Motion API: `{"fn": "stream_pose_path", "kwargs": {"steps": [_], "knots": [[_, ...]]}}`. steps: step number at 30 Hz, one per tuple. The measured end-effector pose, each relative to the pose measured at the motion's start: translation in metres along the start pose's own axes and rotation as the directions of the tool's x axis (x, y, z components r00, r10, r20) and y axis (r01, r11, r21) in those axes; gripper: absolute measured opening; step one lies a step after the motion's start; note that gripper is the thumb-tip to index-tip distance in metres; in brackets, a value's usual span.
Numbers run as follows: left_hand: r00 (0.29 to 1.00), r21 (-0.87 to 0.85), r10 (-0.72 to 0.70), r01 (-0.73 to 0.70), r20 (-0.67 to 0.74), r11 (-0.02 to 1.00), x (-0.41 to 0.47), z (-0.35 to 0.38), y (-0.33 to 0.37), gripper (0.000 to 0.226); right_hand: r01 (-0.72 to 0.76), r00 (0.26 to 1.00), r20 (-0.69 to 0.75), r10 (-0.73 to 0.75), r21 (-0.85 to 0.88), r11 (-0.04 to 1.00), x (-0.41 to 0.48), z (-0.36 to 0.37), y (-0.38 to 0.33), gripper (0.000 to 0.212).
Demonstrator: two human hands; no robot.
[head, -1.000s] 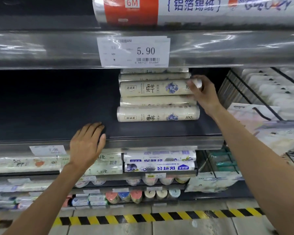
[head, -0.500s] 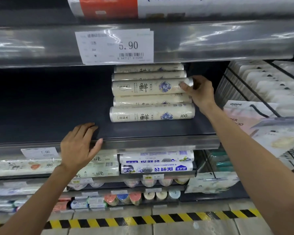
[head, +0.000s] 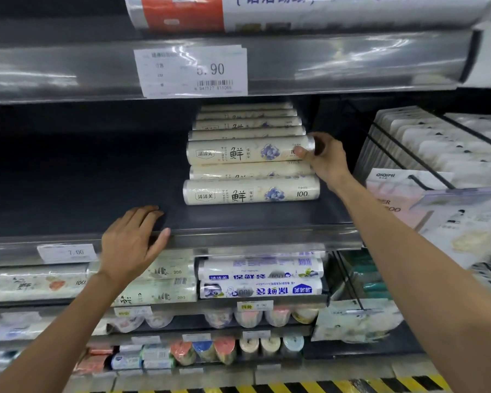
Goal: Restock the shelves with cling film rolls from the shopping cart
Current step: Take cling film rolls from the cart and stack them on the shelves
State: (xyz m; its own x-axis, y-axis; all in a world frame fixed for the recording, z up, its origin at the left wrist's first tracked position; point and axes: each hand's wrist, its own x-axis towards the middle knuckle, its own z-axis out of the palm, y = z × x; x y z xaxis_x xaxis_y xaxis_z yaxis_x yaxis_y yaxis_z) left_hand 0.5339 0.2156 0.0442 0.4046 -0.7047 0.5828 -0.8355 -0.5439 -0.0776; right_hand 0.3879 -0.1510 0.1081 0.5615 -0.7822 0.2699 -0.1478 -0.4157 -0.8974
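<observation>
While the left hand (head: 131, 245) rests flat, fingers straight, on the shelf edge (head: 253, 236), the right hand (head: 322, 160) grips a stacked cling film roll (head: 247, 152) by its end; nothing else held.

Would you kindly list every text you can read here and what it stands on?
"5.90": white price tag on the upper shelf rail.
"7.00": small white tag on the lower rail.
"鲜", "100": front cream cling film roll.
"QIQIMI": pale pack at right.
Barcode digits, small print: too blurred.
</observation>
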Motion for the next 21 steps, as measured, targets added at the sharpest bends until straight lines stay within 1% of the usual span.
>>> {"fn": "stream_pose_path", "kwargs": {"steps": [3,7,10,12,14,15,16,18,19,21], "knots": [[1.000,-0.001,0.001,-0.001,-0.011,1.000,0.000,0.001,0.000,0.054,0.004,1.000,-0.001,-0.004,-0.037,0.999,-0.001,-0.001,0.000,0.058],[1.000,-0.016,0.000,-0.001,-0.008,1.000,0.000,0.000,0.000,0.054,0.005,1.000,-0.004,-0.005,0.030,1.000,-0.004,0.001,0.001,0.051],[1.000,-0.023,-0.006,0.006,-0.003,1.000,0.000,-0.001,0.000,0.056,0.010,1.000,0.001,-0.011,0.039,0.999,-0.004,0.001,0.002,0.051],[1.000,-0.029,-0.018,0.018,0.006,0.999,0.000,-0.001,0.000,0.058,-0.008,1.000,0.028,0.008,0.025,1.000,-0.004,-0.002,0.000,0.058],[0.998,-0.053,-0.031,0.035,0.059,0.998,0.001,-0.006,0.002,0.063,-0.043,0.998,0.037,0.042,0.036,0.998,-0.011,-0.008,-0.007,0.072],[0.995,-0.079,-0.048,0.055,0.092,0.995,0.002,-0.010,0.004,0.064,-0.050,0.998,0.025,0.049,0.056,0.997,-0.019,-0.012,-0.012,0.075],[0.990,-0.112,-0.076,0.089,0.118,0.990,0.002,-0.016,0.008,0.063,-0.045,0.999,-0.004,0.046,0.070,0.997,-0.031,-0.017,-0.020,0.072],[0.981,-0.184,-0.136,0.160,0.136,0.970,0.002,-0.032,0.021,0.055,-0.031,0.997,-0.073,0.037,0.082,0.996,-0.068,-0.028,-0.035,0.052],[0.980,-0.228,-0.144,0.172,0.136,0.958,0.003,-0.041,0.032,0.052,-0.036,0.995,-0.090,0.045,0.103,0.994,-0.094,-0.035,-0.039,0.041],[0.985,-0.360,-0.090,0.137,0.144,0.923,0.006,-0.057,0.061,0.046,-0.092,0.988,-0.111,0.107,0.134,0.987,-0.154,-0.051,-0.042,0.029]]}}
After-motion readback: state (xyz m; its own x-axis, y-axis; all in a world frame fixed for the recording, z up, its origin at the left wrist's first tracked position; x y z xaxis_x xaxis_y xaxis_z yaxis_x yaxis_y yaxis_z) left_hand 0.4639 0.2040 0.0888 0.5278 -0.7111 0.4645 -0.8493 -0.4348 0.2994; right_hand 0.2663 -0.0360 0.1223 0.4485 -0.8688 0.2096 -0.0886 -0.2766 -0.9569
